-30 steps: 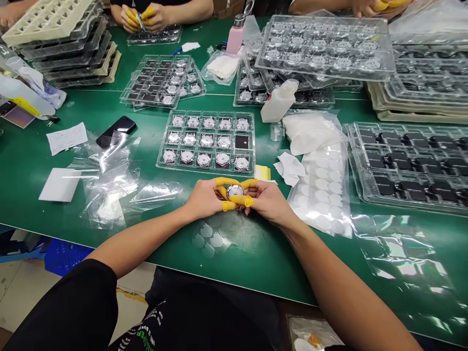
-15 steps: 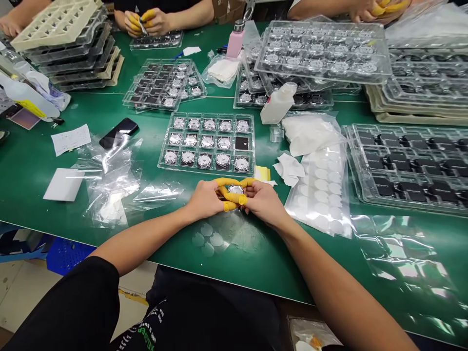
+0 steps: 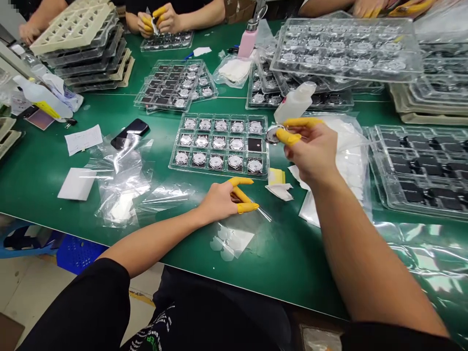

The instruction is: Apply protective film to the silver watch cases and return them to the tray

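My right hand point(image 3: 310, 151), with yellow finger cots, is raised and pinches a round silver watch case point(image 3: 272, 135) at its edge. The case hangs just above the right corner of a clear plastic tray point(image 3: 219, 174) of similar watch cases. My left hand point(image 3: 219, 202), also wearing yellow cots, rests low on the green mat. A thin clear film strip point(image 3: 263, 212) sticks out from its fingertips and seems pinched there. Below that hand lies a torn backing sheet point(image 3: 230, 242) with round clear stickers.
A white plastic bottle point(image 3: 295, 102) stands behind my right hand, above a bag of white round pads point(image 3: 347, 161). Stacked trays, plastic bags and a phone point(image 3: 129, 133) lie around. Co-workers' hands point(image 3: 157, 19) work at the far side. The table's front edge point(image 3: 183, 270) runs near me.
My hands have separated. The right hand has lifted the watch case up and to the right, while the left stays low with the film strip. The view has shifted slightly.
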The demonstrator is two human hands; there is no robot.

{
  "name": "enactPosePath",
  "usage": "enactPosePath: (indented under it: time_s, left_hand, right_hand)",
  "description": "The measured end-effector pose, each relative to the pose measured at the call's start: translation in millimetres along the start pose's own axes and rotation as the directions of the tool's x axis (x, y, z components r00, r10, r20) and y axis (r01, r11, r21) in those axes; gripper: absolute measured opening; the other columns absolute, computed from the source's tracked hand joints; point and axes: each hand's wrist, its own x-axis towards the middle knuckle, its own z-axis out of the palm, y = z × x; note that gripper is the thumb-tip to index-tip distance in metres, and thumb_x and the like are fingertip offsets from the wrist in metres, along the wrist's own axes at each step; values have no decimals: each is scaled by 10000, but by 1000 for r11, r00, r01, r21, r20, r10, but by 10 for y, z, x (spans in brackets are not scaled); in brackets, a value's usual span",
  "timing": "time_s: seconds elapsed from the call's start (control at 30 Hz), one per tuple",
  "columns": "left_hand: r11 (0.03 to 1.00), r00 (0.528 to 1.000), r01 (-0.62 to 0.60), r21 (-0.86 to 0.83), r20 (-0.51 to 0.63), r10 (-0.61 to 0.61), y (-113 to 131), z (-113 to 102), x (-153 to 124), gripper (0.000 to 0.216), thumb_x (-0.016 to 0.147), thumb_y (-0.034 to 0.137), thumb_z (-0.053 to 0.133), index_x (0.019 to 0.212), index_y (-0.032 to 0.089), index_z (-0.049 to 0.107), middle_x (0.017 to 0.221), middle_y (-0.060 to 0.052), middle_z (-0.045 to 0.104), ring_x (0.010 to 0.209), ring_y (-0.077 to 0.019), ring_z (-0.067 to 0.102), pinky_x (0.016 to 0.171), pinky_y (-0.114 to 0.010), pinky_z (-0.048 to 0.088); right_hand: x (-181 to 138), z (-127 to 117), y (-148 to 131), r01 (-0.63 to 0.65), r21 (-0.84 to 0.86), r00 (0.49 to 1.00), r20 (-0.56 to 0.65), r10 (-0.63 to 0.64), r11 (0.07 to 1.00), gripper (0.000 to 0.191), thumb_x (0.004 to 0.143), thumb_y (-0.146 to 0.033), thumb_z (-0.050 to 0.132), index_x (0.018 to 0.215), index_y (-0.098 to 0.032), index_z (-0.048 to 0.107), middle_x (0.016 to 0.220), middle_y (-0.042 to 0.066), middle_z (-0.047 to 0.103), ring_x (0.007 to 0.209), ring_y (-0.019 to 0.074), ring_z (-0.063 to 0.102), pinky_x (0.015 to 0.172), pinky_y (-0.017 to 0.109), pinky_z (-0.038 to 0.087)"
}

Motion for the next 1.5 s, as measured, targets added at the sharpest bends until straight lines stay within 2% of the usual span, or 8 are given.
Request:
enactPosePath:
  time_s: [0.1,0.23,0.43,0.83,1.0,1.2,1.37,1.5]
  left_hand:
    - [1000,1000,2,8,9,-2,-28,4,4,606,703,320,890,1257,187,685,851,-39,803,675,-118,706,713,-269,619]
    - [1000,1000,-13,13,13,13,-25,5,-2,597,714,315,885,1262,189,688,857,-39,807,718,-128,729,742,-270,628]
    - [999,999,38,-10,-6,-38,3,10,3,585,692,273,900,1228,170,691,846,-33,806,752,-141,750,787,-289,650]
    - [999,1000,18,39,-12,-17,40,-9,1,574,697,294,895,1224,178,700,836,-20,801,752,-138,749,820,-300,653]
    - [999,999,46,11,-22,-45,63,-16,-6,607,708,319,893,1255,177,672,850,-32,796,714,-137,737,791,-308,650]
    - [993,998,-56,105,1,56,44,-20,-19,682,634,343,930,1255,202,685,862,-9,769,814,-164,745,858,-322,635]
    - [986,995,-86,141,53,79,10,-38,-16,615,641,312,907,1214,195,717,847,5,744,759,-136,706,838,-311,632]
    - [999,1000,-30,40,-9,30,35,-36,-16,572,652,277,900,1183,176,714,897,-24,749,811,-142,728,866,-315,639]
  right_hand:
    - [335,153,70,40,-297,989,145,4,954,330,802,-392,750,1054,-179,735,932,93,696,764,212,620,701,382,514]
    - [387,192,31,195,-696,969,245,-26,691,329,812,-337,750,1084,-154,774,1164,165,661,998,314,636,929,493,485]
    - [207,479,-137,223,-762,963,269,-15,608,401,951,-453,608,1191,-156,729,1216,191,555,1034,337,621,908,504,470]
    - [239,644,-64,184,-555,954,301,-11,811,198,885,-360,666,1012,-217,617,1073,103,690,937,265,602,845,431,467]
    - [-117,363,-326,39,-78,968,250,-18,996,484,766,-452,804,1126,-247,555,941,26,644,796,177,602,725,335,490]
    - [-948,-105,-259,-411,39,763,562,320,911,764,516,-425,980,1077,-259,490,725,-67,601,580,111,522,552,262,415]
    - [-929,-88,-105,-442,29,686,655,316,897,786,520,-400,982,1125,-254,500,676,-98,578,517,73,421,501,229,328]
    - [-761,-268,-46,-200,-94,811,542,219,975,608,631,-537,904,1085,-227,644,791,4,682,573,112,487,539,278,375]
